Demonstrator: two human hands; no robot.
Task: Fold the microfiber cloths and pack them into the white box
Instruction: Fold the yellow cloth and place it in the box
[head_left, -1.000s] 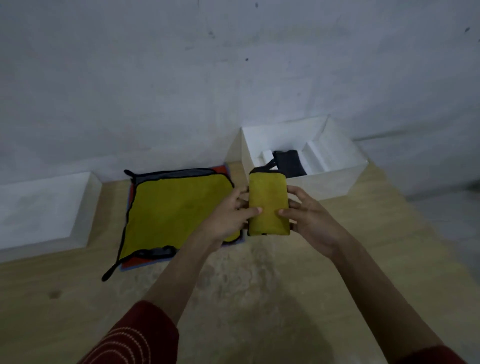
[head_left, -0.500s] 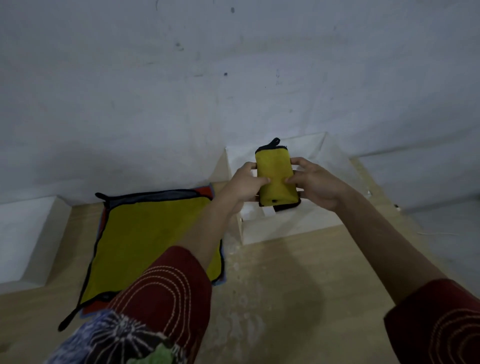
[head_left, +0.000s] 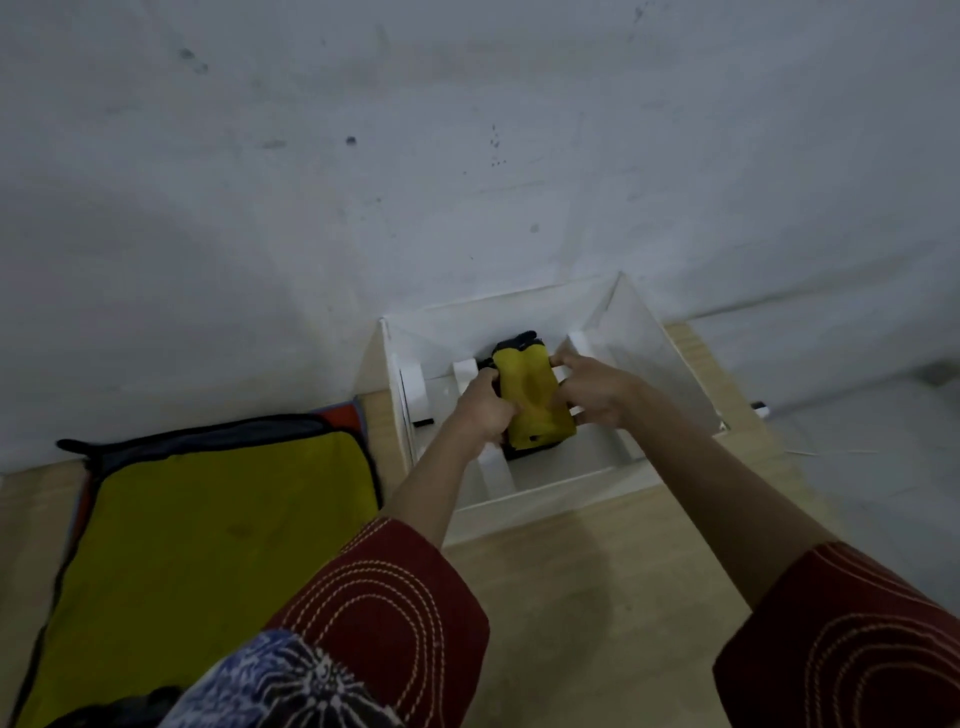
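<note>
The folded yellow cloth is gripped between the curled fingers of the left hand and right hand, inside the white box, among its dividers.

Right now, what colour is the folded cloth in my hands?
The cloth is yellow with black edging; the head view shows it.

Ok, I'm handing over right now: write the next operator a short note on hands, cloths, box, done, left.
Left hand and right hand both grip the folded yellow cloth by its sides, inside the white box between dividers; not released.
Done: this cloth is folded.
Left: seat it, let go, then fold and pack the flat stack of cloths left of the box, yellow on top.
</note>
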